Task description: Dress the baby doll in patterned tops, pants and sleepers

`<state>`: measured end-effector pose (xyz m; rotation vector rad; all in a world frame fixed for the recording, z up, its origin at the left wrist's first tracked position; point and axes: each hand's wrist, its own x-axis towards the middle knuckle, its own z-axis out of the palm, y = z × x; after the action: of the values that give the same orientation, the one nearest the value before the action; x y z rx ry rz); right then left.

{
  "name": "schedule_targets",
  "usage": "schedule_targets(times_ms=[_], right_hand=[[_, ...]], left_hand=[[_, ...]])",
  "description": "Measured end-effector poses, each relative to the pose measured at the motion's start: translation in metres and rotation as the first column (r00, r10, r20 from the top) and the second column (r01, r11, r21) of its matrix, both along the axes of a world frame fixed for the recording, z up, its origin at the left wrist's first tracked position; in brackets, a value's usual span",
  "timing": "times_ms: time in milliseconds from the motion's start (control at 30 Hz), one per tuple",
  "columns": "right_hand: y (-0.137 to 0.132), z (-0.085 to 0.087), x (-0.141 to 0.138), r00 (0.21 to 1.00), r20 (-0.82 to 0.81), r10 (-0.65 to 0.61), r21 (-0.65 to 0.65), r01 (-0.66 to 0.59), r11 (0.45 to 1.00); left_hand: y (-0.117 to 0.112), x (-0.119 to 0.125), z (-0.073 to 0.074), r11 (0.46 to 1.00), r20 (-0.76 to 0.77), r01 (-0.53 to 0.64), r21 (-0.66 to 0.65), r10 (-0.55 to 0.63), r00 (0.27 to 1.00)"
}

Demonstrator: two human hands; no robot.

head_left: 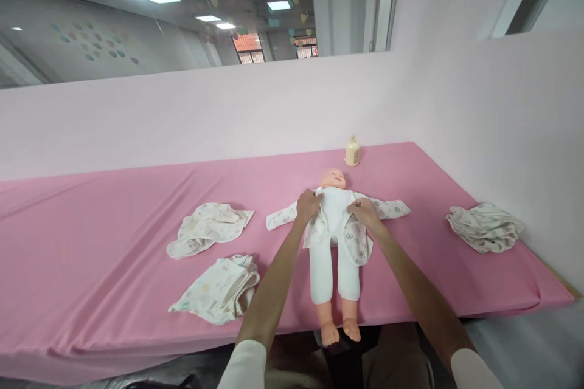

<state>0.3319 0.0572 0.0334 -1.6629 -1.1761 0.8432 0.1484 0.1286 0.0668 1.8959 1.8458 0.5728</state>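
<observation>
A baby doll [335, 213] with a white cloth body lies on its back, its bare feet hanging at the table's front edge. Around it is a white patterned baby jacket [358, 243], open down the front, with both sleeves spread out sideways. My left hand [309, 205] is closed on the jacket's edge by the doll's chest, on the left side. On the other side of the chest, my right hand [364, 211] pinches the opposite front edge. The fingertips of both hands are partly hidden.
The pink-covered table [114, 243] meets a white wall below a mirror [182, 18]. Behind the doll's head stands a pump bottle [352, 152]. Two crumpled patterned cloths lie left, one farther back [210, 228], one nearer [221, 292]. Another bundled cloth [486, 227] lies far right.
</observation>
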Motion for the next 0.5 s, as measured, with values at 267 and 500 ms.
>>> schedule_targets(times_ms=[267, 500], right_hand=[[0.009, -0.003, 0.006, 0.963, -0.268, 0.014, -0.042, -0.027, 0.999], [0.036, 0.011, -0.013, 0.970, -0.241, -0.018, 0.064, 0.034, 0.997]], left_hand=[[0.014, 0.006, -0.007, 0.994, 0.035, 0.010, 0.107, -0.014, 0.999], [0.011, 0.018, -0.013, 0.980, 0.049, -0.021, 0.196, 0.011, 0.999]])
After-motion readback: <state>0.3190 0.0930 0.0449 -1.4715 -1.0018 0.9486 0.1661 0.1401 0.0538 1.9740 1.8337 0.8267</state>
